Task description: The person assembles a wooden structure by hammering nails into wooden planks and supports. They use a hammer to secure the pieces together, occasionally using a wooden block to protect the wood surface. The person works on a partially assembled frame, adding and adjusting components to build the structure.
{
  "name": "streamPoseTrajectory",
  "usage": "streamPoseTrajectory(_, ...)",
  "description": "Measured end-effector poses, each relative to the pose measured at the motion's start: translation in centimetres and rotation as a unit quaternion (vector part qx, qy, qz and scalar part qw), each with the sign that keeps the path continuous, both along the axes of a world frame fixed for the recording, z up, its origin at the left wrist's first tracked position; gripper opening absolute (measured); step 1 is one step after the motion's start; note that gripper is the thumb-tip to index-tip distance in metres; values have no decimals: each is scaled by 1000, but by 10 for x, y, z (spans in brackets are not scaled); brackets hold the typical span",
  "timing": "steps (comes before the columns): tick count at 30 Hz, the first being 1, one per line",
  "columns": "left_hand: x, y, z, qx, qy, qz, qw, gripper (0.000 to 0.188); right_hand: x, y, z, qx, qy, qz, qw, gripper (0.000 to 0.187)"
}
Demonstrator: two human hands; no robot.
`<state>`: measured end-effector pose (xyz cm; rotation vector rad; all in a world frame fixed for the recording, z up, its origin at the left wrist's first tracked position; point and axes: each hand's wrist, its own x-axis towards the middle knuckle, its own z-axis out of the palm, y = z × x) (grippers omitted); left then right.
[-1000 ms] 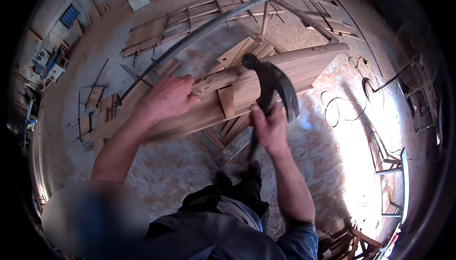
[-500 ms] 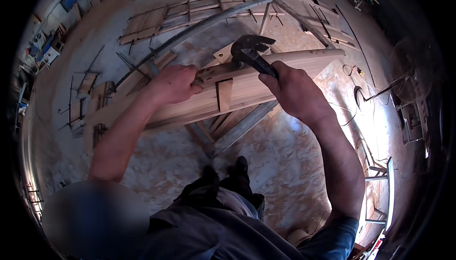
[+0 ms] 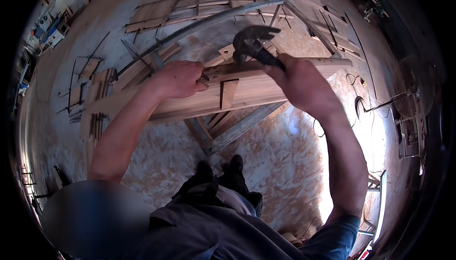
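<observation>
A claw hammer with a dark head and handle is gripped in my right hand. Its head hangs over the upper edge of a long wooden workpiece, slightly blurred. My left hand is closed at that same edge, left of the hammer head. Fingers and thumb pinch something small and dark that I cannot make out. Dark spots mark the wood just right of these fingertips. A small tapered wood piece stands against the workpiece's pale face, between my two hands.
An angular grey metal frame lies under and beyond the workpiece. Slatted wooden panels rest on the floor at the back, with wood strips at the left. A fan and loose cables are at the right.
The hammer head has risen a little from the wood's edge, and my right hand has shifted right. My left hand keeps its place on the workpiece. The whole view has shifted slightly.
</observation>
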<state>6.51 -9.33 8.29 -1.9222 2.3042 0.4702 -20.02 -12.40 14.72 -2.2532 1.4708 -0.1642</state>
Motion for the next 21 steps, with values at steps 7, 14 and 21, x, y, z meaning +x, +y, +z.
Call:
streamPoseTrajectory(7, 2, -3, -1, -2, 0, -9, 1000, 42, 0, -9, -16, -19, 4, 48, 999, 40)
streamPoseTrajectory(14, -1, 0, 5, 12, -7, 16, 1000, 42, 1, 5, 47, -33, -56, 12, 998, 44)
streamPoseTrajectory(21, 1, -1, 0, 6, 12, 6, 1000, 40, 0, -7, -17, -33, 18, 62, 997, 42)
